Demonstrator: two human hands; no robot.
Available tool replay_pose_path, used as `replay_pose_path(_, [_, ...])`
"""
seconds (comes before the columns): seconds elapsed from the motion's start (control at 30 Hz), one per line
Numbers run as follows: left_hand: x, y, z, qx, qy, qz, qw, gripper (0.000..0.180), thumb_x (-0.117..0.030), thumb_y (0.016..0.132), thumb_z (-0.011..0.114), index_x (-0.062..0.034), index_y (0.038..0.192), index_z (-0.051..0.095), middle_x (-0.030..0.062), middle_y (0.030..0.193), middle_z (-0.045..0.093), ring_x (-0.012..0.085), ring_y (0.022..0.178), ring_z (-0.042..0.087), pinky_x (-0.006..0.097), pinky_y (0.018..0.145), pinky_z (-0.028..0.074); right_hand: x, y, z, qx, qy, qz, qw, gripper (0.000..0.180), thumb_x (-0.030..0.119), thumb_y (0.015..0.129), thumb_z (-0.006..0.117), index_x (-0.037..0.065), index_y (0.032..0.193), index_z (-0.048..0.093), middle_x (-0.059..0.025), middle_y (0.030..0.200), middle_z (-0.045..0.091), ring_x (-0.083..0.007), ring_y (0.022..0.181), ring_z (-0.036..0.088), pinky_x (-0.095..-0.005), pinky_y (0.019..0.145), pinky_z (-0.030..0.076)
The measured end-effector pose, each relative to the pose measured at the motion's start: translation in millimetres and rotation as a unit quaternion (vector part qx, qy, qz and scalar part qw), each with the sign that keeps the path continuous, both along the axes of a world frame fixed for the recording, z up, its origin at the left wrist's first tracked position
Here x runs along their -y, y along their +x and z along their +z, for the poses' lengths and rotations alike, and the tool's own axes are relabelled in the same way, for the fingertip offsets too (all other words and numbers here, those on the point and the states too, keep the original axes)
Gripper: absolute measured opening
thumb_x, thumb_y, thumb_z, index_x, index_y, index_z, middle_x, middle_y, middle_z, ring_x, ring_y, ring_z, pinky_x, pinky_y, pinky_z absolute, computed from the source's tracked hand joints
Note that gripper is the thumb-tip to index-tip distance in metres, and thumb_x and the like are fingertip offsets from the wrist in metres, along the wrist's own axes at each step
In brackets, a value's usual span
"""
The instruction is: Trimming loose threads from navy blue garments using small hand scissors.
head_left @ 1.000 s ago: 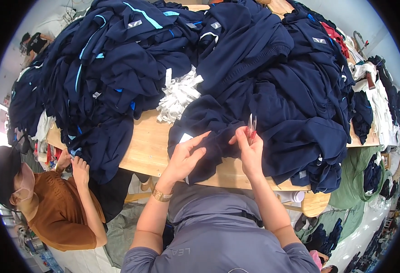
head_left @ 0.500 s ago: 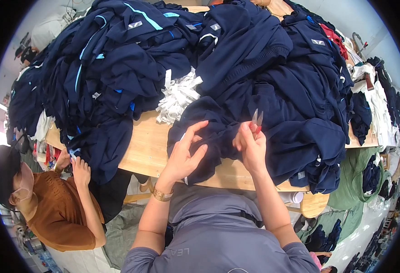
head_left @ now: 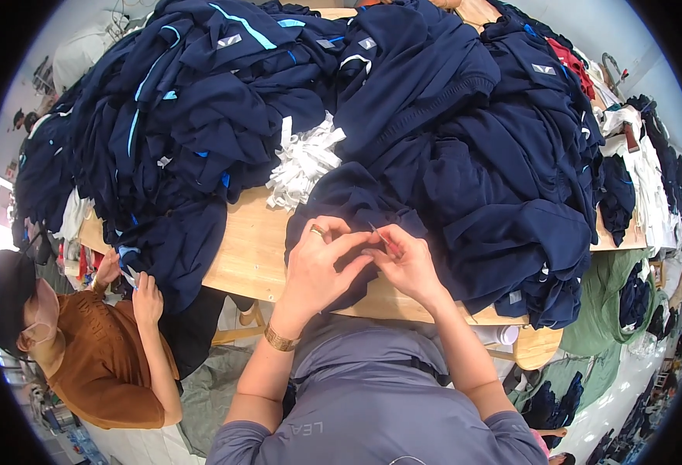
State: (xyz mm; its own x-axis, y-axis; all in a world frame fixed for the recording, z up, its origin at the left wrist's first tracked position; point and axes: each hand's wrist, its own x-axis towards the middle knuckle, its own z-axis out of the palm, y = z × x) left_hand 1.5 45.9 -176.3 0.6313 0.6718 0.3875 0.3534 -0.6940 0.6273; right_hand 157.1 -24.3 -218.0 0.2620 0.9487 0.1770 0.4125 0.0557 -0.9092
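A short row of pale letters point(head_left: 308, 428) is borne on the grey shirt point(head_left: 379, 403) at 6 o'clock. On the piled navy garments point(head_left: 426, 77), a light patch point(head_left: 231, 41) with a dark slanted mark is seen at 11 o'clock, and a similar marked patch point(head_left: 543, 70) near 2 o'clock. A smaller grey patch point(head_left: 367, 43) is shown at 12 o'clock, its marking too small to be read.

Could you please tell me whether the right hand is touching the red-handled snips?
Touching: in the head view, the right hand is curled around the red-handled snips, which lie against its fingers.
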Motion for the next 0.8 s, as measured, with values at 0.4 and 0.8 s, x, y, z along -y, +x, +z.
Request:
replay_pose_path(0.4, [-3, 3, -30, 0.076, -0.037, 0.003, 0.996, 0.007, -0.003, 0.080, 0.062, -0.0012, 0.086, 0.059, 0.0125, 0.079, 0.060, 0.0295, 0.073, 0.060, 0.035, 0.064, 0.047, 13, 8, 2, -0.079, -0.063, 0.024, 0.995, 0.018, 0.012, 0.078, 0.071, 0.003, 0.091, 0.061, 0.0017, 0.059, 0.046, -0.0036, 0.054, 0.038, -0.0207, 0.049, 0.033])
replay_pose_path(0.8, [1, -1, -39, 0.004, -0.089, -0.060, 0.994, 0.008, -0.008, 0.088, 0.057, -0.0019, 0.086, 0.052, 0.0099, 0.071, 0.063, 0.0249, 0.064, 0.064, 0.031, 0.055, 0.048, 24, 37, 37, 0.112, -0.130, 0.043, 0.984, 0.039, 0.035, 0.087, 0.059, -0.001, 0.070, 0.055, -0.0118, 0.050, 0.050, -0.0274, 0.044, 0.051, -0.0314, 0.046, 0.040])
